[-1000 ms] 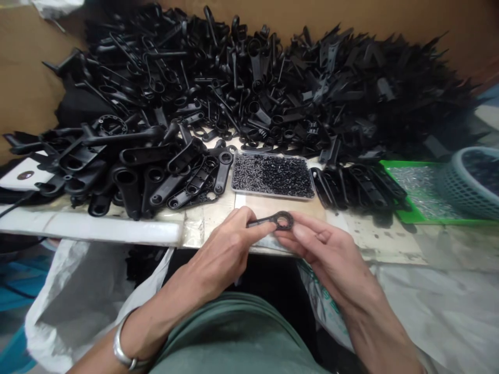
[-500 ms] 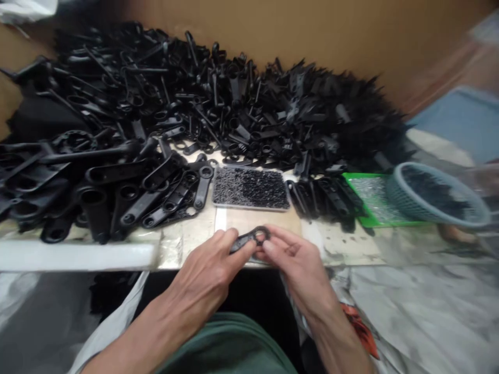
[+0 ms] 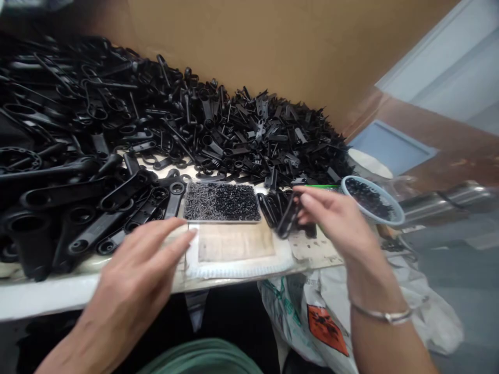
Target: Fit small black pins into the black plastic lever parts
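My right hand (image 3: 335, 218) is closed on a slim black plastic part (image 3: 287, 217), which is blurred and tilted beside a small group of similar black parts (image 3: 268, 203). My left hand (image 3: 136, 270) has its fingers stretched and apart, with nothing seen in it. It is nearest to a black ring-ended plastic arm (image 3: 175, 197) at the edge of the left pile (image 3: 128, 208). Between the hands, a shallow clear tray (image 3: 222, 222) holds many tiny black and grey pieces.
A large heap of black plastic parts (image 3: 218, 124) spreads along the cardboard wall (image 3: 253, 41). To the right stand a blue basket (image 3: 394, 217) of dark pieces and a partly hidden green tray (image 3: 323, 186). White bags (image 3: 421, 306) lie below the table edge.
My hands have parted: the left has let go and moved left, while the right has moved right and up with a black part. The view has turned toward the right.
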{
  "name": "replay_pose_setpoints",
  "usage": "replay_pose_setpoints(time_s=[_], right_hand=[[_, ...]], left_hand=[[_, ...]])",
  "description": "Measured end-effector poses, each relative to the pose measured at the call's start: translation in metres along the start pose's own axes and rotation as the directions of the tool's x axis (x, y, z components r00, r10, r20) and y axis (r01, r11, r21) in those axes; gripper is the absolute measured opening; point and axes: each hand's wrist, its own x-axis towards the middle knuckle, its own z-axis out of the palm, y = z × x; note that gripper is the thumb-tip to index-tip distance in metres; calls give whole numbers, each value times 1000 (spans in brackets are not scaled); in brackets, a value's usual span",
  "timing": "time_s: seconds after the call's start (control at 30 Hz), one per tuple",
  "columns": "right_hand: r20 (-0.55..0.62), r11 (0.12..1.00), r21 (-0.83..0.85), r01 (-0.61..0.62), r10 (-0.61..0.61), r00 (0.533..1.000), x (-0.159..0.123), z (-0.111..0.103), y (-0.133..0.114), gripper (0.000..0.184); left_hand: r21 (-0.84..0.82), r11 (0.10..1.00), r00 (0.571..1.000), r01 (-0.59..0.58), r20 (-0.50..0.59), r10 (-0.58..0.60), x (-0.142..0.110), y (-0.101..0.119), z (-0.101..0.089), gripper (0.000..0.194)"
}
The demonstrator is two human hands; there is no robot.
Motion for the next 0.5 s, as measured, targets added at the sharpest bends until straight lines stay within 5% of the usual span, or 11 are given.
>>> replay_pose_setpoints(time_s=[0.1, 0.17, 0.33, 0.5], right_hand=[[-9, 939, -343, -8, 5, 1000, 41, -37, 5, 25], [93, 853, -520, 55, -7, 996, 64, -48, 14, 25], [224, 804, -570, 167, -43, 974, 88, -41, 39, 21], [195, 797, -550, 250, -168, 966, 91, -52, 74, 31]], left_hand=[[188, 975, 990, 121, -94, -105, -1, -17, -14, 29], [296, 933, 978, 206, -90, -188, -1, -23, -18, 32], [499, 851, 986, 164, -65, -152, 8, -21, -15, 25], [540, 822, 972, 181, 30, -233, 14, -19, -15, 14]])
